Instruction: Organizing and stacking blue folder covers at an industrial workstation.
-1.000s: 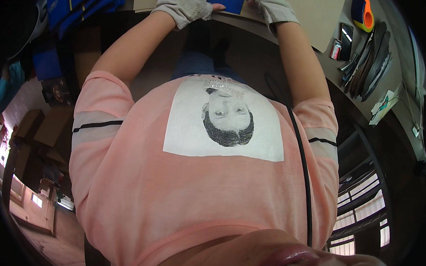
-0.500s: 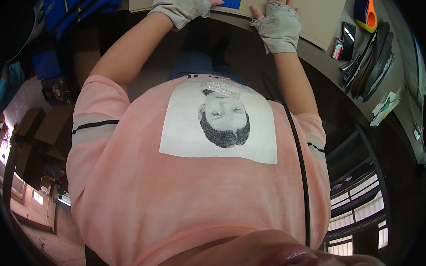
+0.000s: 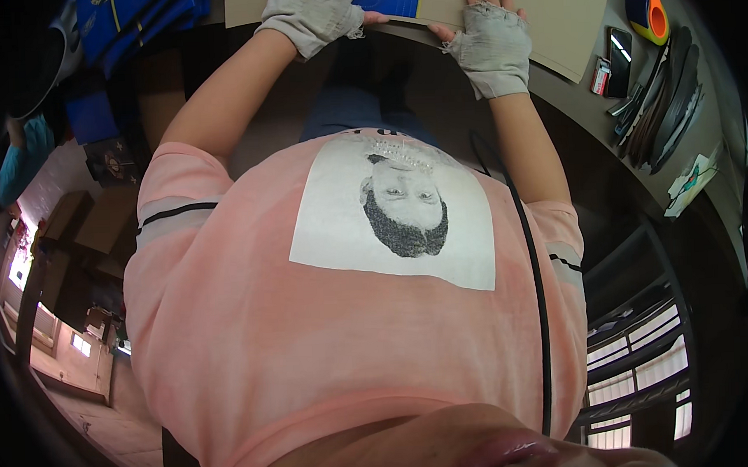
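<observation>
A tan board [image 3: 552, 25] lies along the table's near edge, with a flat blue piece [image 3: 392, 1] on it between my hands. My left hand [image 3: 313, 20], in a grey fingerless glove, rests at the board's near edge, left of the blue piece. Its thumb stretches out toward the right; the other fingers are cut off by the top of the picture. My right hand [image 3: 493, 44] wears a matching glove and lies flat on the board, right of the blue piece. Its fingers point away from me, spread, with the thumb at the edge. Neither hand visibly grips anything.
On the right part of the table are a blue and orange tape dispenser [image 3: 648, 11], a phone [image 3: 619, 60], a small red-and-white box [image 3: 601, 77] and a stack of dark curved pieces [image 3: 666, 100]. Blue boxes [image 3: 140, 27] stand at left, near another person's teal sleeve [image 3: 27, 159].
The view has shifted slightly. My right thumb has slid nearer to me, down to the board's near edge. My left hand stays at nearly the same place on the board.
</observation>
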{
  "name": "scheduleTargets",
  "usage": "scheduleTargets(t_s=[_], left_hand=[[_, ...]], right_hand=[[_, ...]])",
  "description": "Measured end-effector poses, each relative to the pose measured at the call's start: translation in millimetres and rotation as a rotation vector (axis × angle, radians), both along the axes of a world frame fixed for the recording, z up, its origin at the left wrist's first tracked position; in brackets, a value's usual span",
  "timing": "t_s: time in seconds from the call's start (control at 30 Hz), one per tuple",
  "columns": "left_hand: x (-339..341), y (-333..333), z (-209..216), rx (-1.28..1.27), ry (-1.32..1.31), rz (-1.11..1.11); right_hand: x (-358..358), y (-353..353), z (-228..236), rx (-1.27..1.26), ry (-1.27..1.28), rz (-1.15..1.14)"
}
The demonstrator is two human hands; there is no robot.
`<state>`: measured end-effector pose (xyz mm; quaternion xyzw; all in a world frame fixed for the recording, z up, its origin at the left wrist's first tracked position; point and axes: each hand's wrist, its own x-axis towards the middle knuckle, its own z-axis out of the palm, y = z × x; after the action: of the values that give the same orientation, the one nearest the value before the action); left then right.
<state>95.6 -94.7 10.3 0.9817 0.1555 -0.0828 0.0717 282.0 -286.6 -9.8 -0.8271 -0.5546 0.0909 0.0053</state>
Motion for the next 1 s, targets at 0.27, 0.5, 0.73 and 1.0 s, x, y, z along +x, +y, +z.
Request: scheduleTargets(t_s=[0.27, 0.5, 0.73, 1.0], left_hand=[[-1.5, -2.5, -6.5, 0.049, -0.02, 0.088], [-3.3, -6.8, -6.2, 0.03, -0.059, 0.123], [-4.3, -10.0, -5.3, 0.05, -0.081, 0.143], [-6.4, -5.0, -4.1, 0.038, -0.085, 0.063]], right_hand=[[-1.5, 2.9, 2.7, -0.011, 0.01, -0.006], [-2.9, 5.3, 2.7, -0.027, 0.025, -0.021], [-3.0, 2.4, 0.0, 0.013, 0.003, -0.008], [-5.7, 3.6, 4.4, 0.029, 0.009, 0.002]])
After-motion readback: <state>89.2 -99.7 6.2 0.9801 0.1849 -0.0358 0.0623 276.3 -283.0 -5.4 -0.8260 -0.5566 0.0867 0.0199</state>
